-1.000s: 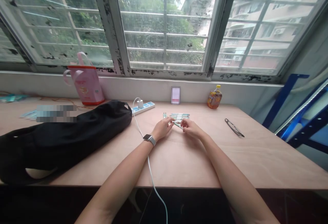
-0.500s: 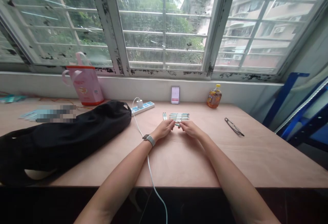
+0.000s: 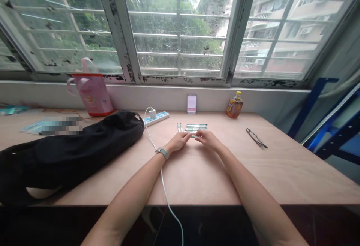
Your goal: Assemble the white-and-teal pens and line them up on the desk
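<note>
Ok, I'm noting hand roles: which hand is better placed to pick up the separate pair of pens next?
Probably the left hand: it is just in front of that pair of pens, while the right hand is farther off, by the row of pens.

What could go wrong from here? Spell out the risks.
The pen between the left hand and right hand is close to the row of pens, so a slip might knock that row askew.

The white cable passes under the left wrist and over the table edge; a shifting arm could snag it and tug the charger.
</note>
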